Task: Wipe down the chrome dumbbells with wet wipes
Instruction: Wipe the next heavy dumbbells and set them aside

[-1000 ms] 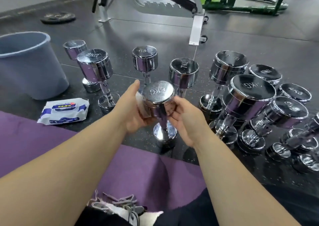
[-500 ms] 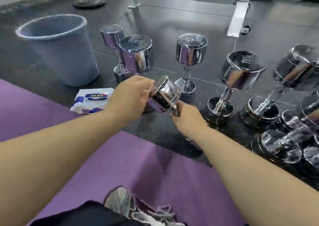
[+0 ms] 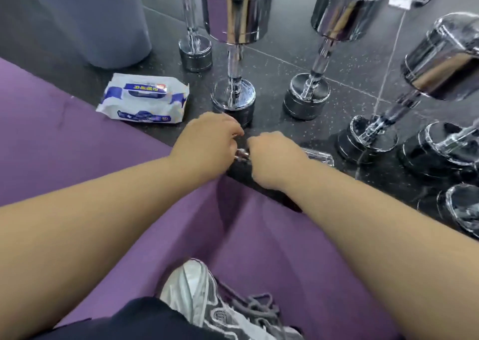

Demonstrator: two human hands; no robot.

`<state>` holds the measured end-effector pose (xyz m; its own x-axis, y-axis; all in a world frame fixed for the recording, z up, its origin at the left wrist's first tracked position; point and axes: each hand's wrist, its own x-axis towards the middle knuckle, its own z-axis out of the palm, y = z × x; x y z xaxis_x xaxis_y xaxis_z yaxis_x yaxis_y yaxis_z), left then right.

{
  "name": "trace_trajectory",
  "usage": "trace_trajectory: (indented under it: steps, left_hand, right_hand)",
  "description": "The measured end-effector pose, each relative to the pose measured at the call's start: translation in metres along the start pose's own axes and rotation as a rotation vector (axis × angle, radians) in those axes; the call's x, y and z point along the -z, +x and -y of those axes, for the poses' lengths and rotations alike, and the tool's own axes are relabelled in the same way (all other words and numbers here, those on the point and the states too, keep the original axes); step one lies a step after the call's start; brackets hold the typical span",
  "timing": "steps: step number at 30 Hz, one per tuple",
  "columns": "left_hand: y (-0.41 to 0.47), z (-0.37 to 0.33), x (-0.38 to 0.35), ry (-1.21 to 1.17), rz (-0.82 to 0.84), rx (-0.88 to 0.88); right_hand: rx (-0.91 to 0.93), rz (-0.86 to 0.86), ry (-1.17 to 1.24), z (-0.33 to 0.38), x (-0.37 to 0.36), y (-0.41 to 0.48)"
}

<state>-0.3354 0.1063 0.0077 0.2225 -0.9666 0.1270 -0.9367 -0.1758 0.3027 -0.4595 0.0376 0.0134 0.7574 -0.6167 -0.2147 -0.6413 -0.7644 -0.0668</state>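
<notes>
A chrome dumbbell lies on its side on the dark floor at the edge of the purple mat (image 3: 64, 145). Only a short piece of its handle (image 3: 242, 155) shows between my hands, and one head (image 3: 320, 157) pokes out to the right. My left hand (image 3: 207, 145) is curled over the dumbbell's left end and hides it. My right hand (image 3: 274, 155) is curled round the handle beside it. No wipe is visible in either hand. The wet wipes pack (image 3: 145, 98), white and blue, lies shut on the floor to the left.
Several upright chrome dumbbells stand just beyond my hands, the nearest (image 3: 234, 54) right behind my left hand, others (image 3: 324, 54) (image 3: 404, 93) to the right. A grey bin (image 3: 85, 20) stands at the far left. My shoe (image 3: 207, 300) rests on the mat below.
The dumbbell that stood upright in my hands has been tipped over and laid down on the floor by the mat. My head has leaned forward and down, closer to the floor.
</notes>
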Motion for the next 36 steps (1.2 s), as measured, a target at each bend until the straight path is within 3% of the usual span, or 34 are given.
trace_trajectory:
  steps: [2,4,7,11,16,18,21,22,24,27,29,31,34,36]
  left_hand:
    - [0.007,-0.011,-0.005,0.310,0.110,-0.104]
    - [0.010,-0.025,-0.013,0.533,0.193,-0.168]
    - [0.012,-0.041,-0.022,0.534,0.203,-0.128]
    - [0.013,-0.039,-0.030,0.259,0.413,-0.186]
    - [0.015,-0.038,-0.018,0.774,0.386,-0.252]
    - [0.023,-0.048,-0.017,0.594,0.420,-0.157]
    - [0.042,-0.070,-0.023,-0.016,0.409,0.046]
    - [0.047,-0.076,-0.024,-0.093,0.432,0.057]
    - [0.053,-0.078,-0.018,0.124,0.562,-0.038]
    - [0.048,-0.049,-0.001,0.840,0.652,-0.354]
    - [0.048,-0.026,0.005,0.973,0.638,-0.399]
    - [0.050,-0.026,0.000,0.806,0.606,-0.316]
    - [0.049,-0.065,-0.030,0.225,0.508,-0.031]
    - [0.052,-0.078,-0.042,0.070,0.455,-0.021]
  right_hand:
    - [0.041,-0.046,-0.088,-0.018,0.009,-0.010]
    - [-0.039,-0.037,0.033,-0.050,0.008,-0.025]
    - [-0.146,-0.191,0.467,-0.071,-0.012,-0.044]
    - [-0.286,-0.535,0.604,-0.057,-0.036,-0.040]
    - [-0.314,-0.581,0.567,-0.060,-0.043,-0.036]
    - [-0.315,-0.605,0.587,-0.061,-0.042,-0.033]
    - [-0.330,-0.581,0.612,-0.065,-0.045,-0.029]
    - [-0.333,-0.576,0.615,-0.067,-0.044,-0.028]
    - [-0.357,-0.561,0.660,-0.071,-0.041,-0.024]
    - [-0.389,-0.506,0.736,-0.074,-0.035,-0.021]
    - [-0.399,-0.481,0.747,-0.075,-0.032,-0.022]
    - [-0.397,-0.492,0.749,-0.074,-0.032,-0.022]
    - [-0.387,-0.514,0.734,-0.072,-0.035,-0.023]
    - [-0.394,-0.517,0.738,-0.073,-0.035,-0.022]
